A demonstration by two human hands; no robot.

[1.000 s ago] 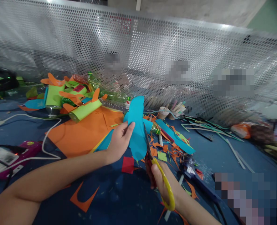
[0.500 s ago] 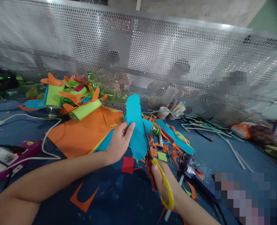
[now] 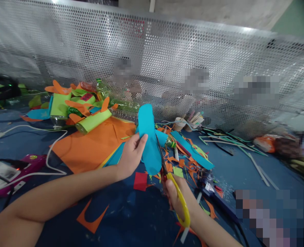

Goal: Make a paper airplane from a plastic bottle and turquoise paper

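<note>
Between the thumb and fingers of my left hand (image 3: pixel 131 154) is a long blue paper piece (image 3: pixel 148 137) with rounded ends, held upright above the table. My right hand (image 3: pixel 179 195) grips yellow-handled scissors (image 3: pixel 182 206), with part of the red inner handle showing. The dark blades point up and lie along the right edge of the paper. How far apart the blades are is hard to make out. Behind the paper rests a blue-wrapped bottle (image 3: pixel 170 140) with a green cap. A red paper square (image 3: pixel 140 181) lies below the paper.
Orange sheets (image 3: pixel 90 144) and paper-wrapped bottles (image 3: pixel 96 120) lie left. Scraps (image 3: pixel 190 168) and a dark blue glue gun (image 3: pixel 216 197) are on the right. A magenta power strip (image 3: pixel 25 171) with a white cable stands far left. A perforated metal panel (image 3: pixel 90 51) closes the back.
The scissors have shifted very slightly left and up along the paper's edge. The blue paper tilts a little differently at its top. My left hand has stayed almost still.
</note>
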